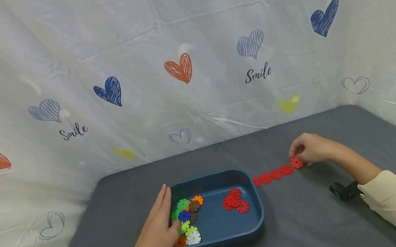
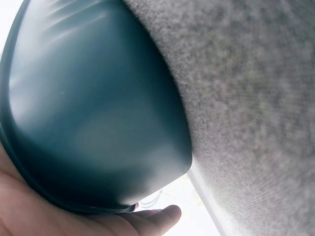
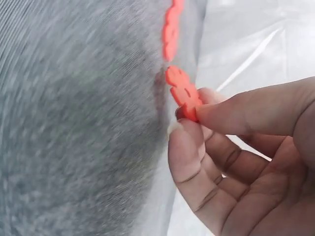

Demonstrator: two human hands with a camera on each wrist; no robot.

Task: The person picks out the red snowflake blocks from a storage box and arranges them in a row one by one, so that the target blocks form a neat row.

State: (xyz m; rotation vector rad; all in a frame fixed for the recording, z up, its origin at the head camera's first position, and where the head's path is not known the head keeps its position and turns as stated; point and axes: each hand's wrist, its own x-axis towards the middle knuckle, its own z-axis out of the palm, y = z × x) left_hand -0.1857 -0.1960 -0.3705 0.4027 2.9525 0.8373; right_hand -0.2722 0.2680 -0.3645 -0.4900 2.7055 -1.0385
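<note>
In the head view my left hand [image 1: 157,226] rests along the left rim of a dark blue tray [image 1: 227,240], its fingers straight and its thumb over the inner side. The left wrist view shows the tray's outer wall [image 2: 98,108] above that hand [image 2: 74,221]. My right hand [image 1: 314,148] pinches a red notched disc [image 1: 296,162] between thumb and fingertips. Seen from the right wrist, this disc [image 3: 184,93] is tilted, with a small gap before the nearest disc of a row. That row of red discs [image 1: 276,175] runs from beside the tray toward my right hand.
Inside the tray, several red discs [image 1: 234,200] lie in a pile at the right. Green, blue, brown, orange, yellow and white discs [image 1: 193,237] gather at the left. A grey cloth [image 1: 298,218] covers the table. Behind hangs a white curtain [image 1: 218,108] with printed hearts.
</note>
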